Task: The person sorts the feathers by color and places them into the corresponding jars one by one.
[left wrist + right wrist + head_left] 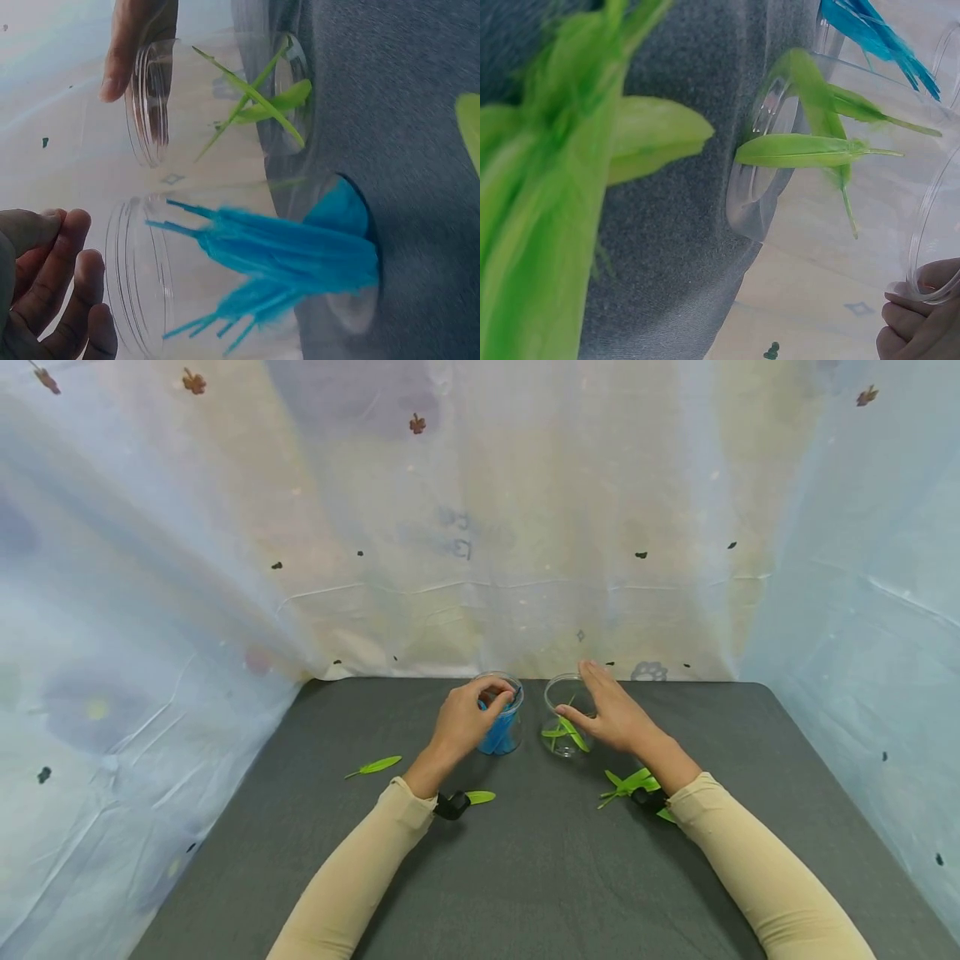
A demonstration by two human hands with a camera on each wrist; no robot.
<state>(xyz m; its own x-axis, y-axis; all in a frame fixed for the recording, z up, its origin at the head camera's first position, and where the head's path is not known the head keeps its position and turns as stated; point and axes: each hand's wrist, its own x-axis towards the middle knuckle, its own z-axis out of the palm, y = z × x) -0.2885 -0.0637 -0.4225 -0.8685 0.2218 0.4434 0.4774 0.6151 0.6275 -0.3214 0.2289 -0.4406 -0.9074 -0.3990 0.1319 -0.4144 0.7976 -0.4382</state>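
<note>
Two clear jars stand side by side near the table's far edge. Blue feathers (292, 247) lean inside the left jar (135, 277), quills toward its mouth. My left hand (471, 714) is over that mouth, thumb and index tips close together, with nothing seen between them. Green feathers (802, 150) stand at crossing angles in the right jar (557, 691). At the right side of its rim is my right hand (611, 714), fingers extended and thumb spread apart toward the front of the rim. No feather shows in this hand.
Several green feathers (630, 783) lie in a pile under my right wrist. One green feather (378, 765) rests left of my left forearm, and another leaf-shaped green feather (482, 797) pokes out beside the left wrist strap. A patterned curtain (525, 527) hangs behind the grey table (540, 877).
</note>
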